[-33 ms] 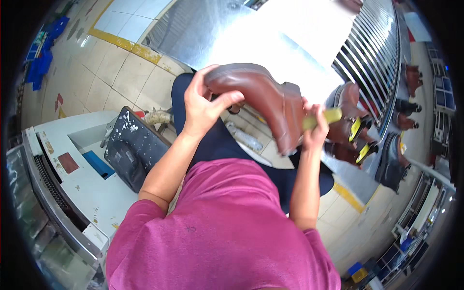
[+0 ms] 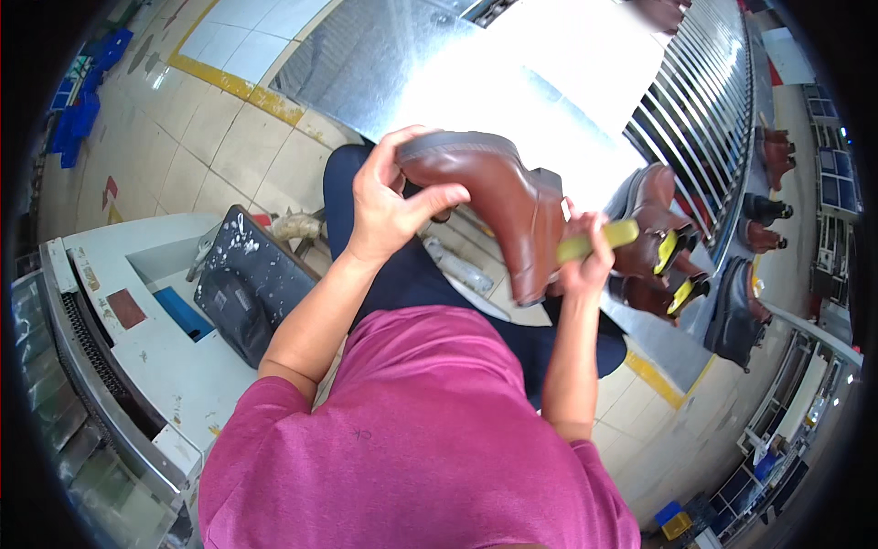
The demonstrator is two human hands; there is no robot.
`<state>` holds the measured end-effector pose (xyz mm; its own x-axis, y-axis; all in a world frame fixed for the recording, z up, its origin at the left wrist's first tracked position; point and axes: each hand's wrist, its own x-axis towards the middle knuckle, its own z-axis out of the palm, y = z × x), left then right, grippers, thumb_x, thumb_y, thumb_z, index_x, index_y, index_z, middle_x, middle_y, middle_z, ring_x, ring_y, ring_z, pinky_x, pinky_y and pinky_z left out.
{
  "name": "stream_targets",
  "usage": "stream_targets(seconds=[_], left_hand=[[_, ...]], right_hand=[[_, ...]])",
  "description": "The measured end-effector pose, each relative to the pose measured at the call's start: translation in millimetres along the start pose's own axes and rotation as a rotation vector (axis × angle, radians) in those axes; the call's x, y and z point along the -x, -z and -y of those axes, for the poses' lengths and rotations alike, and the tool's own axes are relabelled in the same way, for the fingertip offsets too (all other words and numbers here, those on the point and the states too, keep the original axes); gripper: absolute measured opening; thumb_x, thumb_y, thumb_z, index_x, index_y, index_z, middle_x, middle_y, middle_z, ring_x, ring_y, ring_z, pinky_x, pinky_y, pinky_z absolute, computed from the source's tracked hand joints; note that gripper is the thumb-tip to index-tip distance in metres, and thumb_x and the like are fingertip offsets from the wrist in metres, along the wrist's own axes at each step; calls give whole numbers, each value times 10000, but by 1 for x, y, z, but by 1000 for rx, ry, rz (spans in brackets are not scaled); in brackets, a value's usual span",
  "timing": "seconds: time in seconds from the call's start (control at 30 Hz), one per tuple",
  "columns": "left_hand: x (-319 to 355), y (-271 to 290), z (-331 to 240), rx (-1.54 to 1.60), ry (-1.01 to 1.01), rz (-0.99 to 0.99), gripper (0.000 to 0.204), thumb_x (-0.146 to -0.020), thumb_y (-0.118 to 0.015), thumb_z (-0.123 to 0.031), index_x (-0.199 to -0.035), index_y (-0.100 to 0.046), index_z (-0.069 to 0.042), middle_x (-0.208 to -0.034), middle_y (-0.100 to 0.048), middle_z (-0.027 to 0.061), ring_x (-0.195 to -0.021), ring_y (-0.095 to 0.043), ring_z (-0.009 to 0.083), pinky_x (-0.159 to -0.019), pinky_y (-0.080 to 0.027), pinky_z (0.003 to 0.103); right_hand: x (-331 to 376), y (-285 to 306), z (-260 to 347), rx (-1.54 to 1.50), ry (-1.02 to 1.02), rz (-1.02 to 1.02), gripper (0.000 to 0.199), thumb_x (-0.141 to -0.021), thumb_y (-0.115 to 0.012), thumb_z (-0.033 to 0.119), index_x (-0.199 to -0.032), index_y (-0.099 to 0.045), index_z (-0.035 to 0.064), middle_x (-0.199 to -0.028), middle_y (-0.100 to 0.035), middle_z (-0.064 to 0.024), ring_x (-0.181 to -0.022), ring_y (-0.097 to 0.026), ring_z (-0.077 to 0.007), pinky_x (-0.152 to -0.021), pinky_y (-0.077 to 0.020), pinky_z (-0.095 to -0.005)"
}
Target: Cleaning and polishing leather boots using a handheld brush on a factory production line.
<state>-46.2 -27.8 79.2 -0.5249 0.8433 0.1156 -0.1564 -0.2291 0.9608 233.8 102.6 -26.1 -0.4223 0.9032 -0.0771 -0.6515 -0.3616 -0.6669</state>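
Observation:
A brown leather ankle boot (image 2: pixel 498 197) with a dark sole is held on its side above my lap. My left hand (image 2: pixel 384 201) grips it at the toe, thumb on the leather upper and fingers round the sole edge. Close beside the boot's shaft, my right hand (image 2: pixel 588 261) is closed around a yellow-green bar (image 2: pixel 622 234), one end of which lies near the leather. Whether the bar touches the boot I cannot tell. More brown boots (image 2: pixel 651 224) with yellow pieces on them stand just right of that hand.
A shiny metal table (image 2: pixel 384 69) lies ahead, with a slatted roller section (image 2: pixel 700 101) to its right. Further boots (image 2: pixel 739 311) line the right side. At my left are a grey-white machine (image 2: pixel 165 366) and a paint-spotted black panel (image 2: pixel 242 247).
The boot has shifted slightly down and left. My right hand has moved a little lower and left with the yellow-green bar, while my left hand keeps its grip on the toe.

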Motion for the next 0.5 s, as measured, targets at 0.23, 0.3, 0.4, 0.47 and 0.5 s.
stream_targets(seconds=[0.23,0.3,0.4,0.47,0.5], left_hand=[[-47,-49,-9,-214,-272,75,650,-690,-945,-263,-1198,-625,-14,-1121,-683,92,-1037,-661,167,-937,-514,310],[-61,-63,-13,-258,-249,44,628,-698,-939,-266,-1186,-633,-17,-1080,-707,91,-997,-684,170,-910,-533,314],[-76,-77,-20,-278,-242,38,607,-708,-933,-279,-1176,-642,-24,-1056,-722,91,-974,-696,176,-888,-549,319],[-84,-81,-20,-292,-234,35,601,-713,-929,-294,-1173,-647,-28,-1047,-728,91,-965,-701,180,-878,-556,322],[-88,-81,-16,-314,-234,32,606,-717,-924,-320,-1174,-649,-33,-1050,-728,92,-966,-703,184,-876,-560,325]], right_hand=[[26,-22,-3,131,10,-75,180,-990,-620,194,-1124,-641,75,-1349,-616,-214,-1358,-510,-326,-1175,-330,-518],[21,-29,3,135,24,-84,190,-975,-647,172,-1127,-655,58,-1337,-617,-233,-1334,-527,-327,-1151,-365,-508],[14,-39,12,188,24,-102,203,-948,-684,134,-1106,-682,7,-1340,-607,-263,-1290,-559,-335,-1110,-430,-489],[13,-41,15,238,26,-115,212,-935,-689,123,-1103,-685,-7,-1352,-601,-263,-1305,-550,-334,-1130,-413,-486],[12,-41,17,243,27,-110,212,-935,-689,123,-1103,-685,-7,-1352,-601,-263,-1305,-550,-334,-1130,-413,-486]])
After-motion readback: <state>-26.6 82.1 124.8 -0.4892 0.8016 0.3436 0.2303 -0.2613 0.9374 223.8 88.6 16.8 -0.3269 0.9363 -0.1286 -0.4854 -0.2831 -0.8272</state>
